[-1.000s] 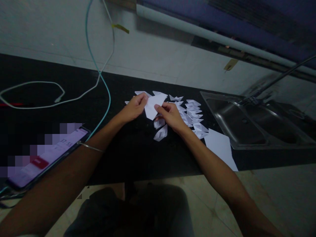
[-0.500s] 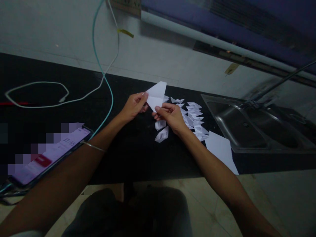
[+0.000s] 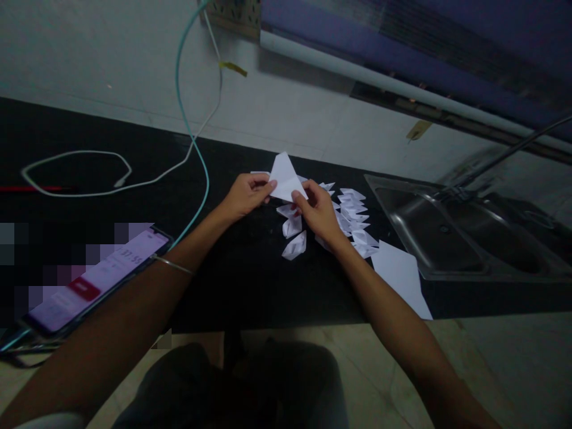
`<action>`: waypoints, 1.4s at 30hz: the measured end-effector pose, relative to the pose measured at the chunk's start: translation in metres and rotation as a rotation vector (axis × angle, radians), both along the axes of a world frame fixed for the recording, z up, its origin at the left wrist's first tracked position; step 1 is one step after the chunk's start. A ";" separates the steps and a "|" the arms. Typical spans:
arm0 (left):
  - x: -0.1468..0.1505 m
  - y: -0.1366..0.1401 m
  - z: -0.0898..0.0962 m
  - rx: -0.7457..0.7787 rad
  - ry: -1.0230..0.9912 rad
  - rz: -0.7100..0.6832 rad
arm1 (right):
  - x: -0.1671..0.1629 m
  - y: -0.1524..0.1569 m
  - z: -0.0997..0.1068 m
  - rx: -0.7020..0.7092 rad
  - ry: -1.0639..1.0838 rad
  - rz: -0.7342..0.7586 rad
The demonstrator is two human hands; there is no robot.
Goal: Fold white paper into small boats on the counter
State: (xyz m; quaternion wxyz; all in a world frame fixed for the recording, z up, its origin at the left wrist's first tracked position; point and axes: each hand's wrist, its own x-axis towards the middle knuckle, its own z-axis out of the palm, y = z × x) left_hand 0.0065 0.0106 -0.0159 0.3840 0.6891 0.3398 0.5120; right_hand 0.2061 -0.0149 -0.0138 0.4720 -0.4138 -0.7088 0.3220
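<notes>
A folded piece of white paper (image 3: 285,176), roughly triangular with a blunt top, is held up between both hands over the black counter. My left hand (image 3: 248,193) pinches its lower left corner, thumb on top. At its lower right corner, my right hand (image 3: 318,208) grips it with the thumb in front and the fingers behind. Under and beside the hands lie several small folded paper pieces, one of them a boat-like shape (image 3: 294,245) near the front. More folded pieces (image 3: 353,208) form a row to the right, partly hidden by my right hand.
Flat white paper sheets (image 3: 399,277) lie by the counter's front edge, next to a steel sink (image 3: 447,232). On the left, a phone (image 3: 96,280) with a lit screen rests near my left forearm. A white cable (image 3: 75,193) and a teal cable (image 3: 206,179) cross the counter (image 3: 241,280).
The held paper has turned, its narrow end swinging from the upper right to straight up. My hands have shifted with it and now sit nearly level. The view has moved slightly.
</notes>
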 end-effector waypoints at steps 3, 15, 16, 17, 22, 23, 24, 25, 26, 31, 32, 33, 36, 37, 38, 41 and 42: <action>0.002 -0.004 0.003 -0.084 -0.040 -0.011 | -0.003 0.002 -0.001 -0.107 0.187 -0.006; 0.003 -0.002 -0.005 -0.067 -0.047 -0.096 | 0.008 0.005 -0.002 0.266 0.039 -0.197; 0.001 -0.001 -0.006 -0.038 -0.038 -0.080 | 0.009 0.006 -0.002 0.270 0.032 -0.197; 0.000 0.000 -0.007 -0.005 -0.029 -0.064 | 0.009 0.006 -0.003 0.271 0.023 -0.196; -0.004 0.003 -0.011 0.165 0.090 0.038 | 0.012 0.008 -0.002 0.280 -0.019 -0.200; -0.005 0.002 -0.011 0.201 0.138 0.064 | 0.012 0.008 -0.002 0.281 -0.031 -0.201; -0.006 0.002 -0.011 0.236 0.191 0.088 | 0.012 0.008 -0.001 0.280 -0.046 -0.200; -0.007 0.001 -0.011 0.270 0.247 0.107 | 0.012 0.007 -0.001 0.279 -0.061 -0.198; -0.008 0.001 -0.010 0.302 0.298 0.119 | 0.012 0.006 0.000 0.279 -0.076 -0.192; -0.011 0.000 -0.009 0.405 0.429 0.085 | 0.011 0.002 0.004 0.291 -0.100 -0.147; -0.011 0.001 -0.008 0.407 0.417 0.080 | 0.011 0.002 0.004 0.288 -0.091 -0.138; -0.010 0.001 -0.008 0.400 0.385 0.081 | 0.011 0.002 0.004 0.281 -0.077 -0.130; -0.007 0.003 -0.007 0.370 0.211 0.093 | 0.011 0.003 0.003 0.257 -0.021 -0.111; -0.006 0.004 -0.007 0.363 0.155 0.088 | 0.011 0.004 0.002 0.252 -0.007 -0.105; -0.006 0.005 -0.008 0.357 0.112 0.083 | 0.011 0.005 0.002 0.250 0.003 -0.100; -0.005 0.008 -0.010 0.333 0.054 0.069 | 0.012 0.006 0.002 0.264 0.000 -0.085; -0.005 0.008 -0.010 0.324 0.043 0.070 | 0.012 0.005 0.002 0.275 -0.004 -0.081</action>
